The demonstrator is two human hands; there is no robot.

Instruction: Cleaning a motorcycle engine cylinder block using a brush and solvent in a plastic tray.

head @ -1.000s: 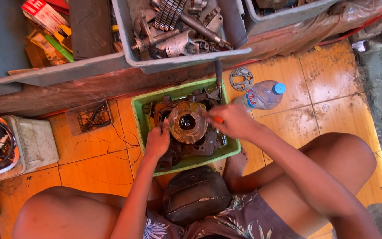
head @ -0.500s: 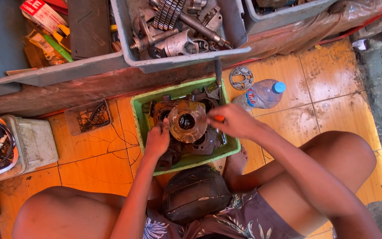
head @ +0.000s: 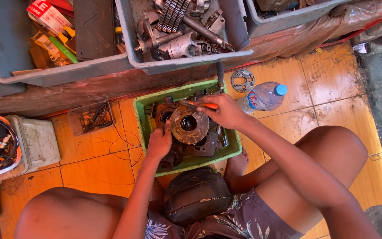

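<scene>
Right hand (head: 226, 113) closed around an orange-handled tool (head: 202, 105), tip at the round grimy metal engine part (head: 189, 127), frame centre, inside the green plastic tray (head: 143, 116). Left hand (head: 159, 144) curled, bracing the part's edge. Advisable: keep brace firm, tool square.

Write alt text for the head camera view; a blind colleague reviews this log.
A seated person's left hand steadies a round metal engine part in a green tray on an orange tiled floor, while the right hand holds an orange-handled tool to it. Grey bins of parts sit above; a plastic bottle lies right.
</scene>
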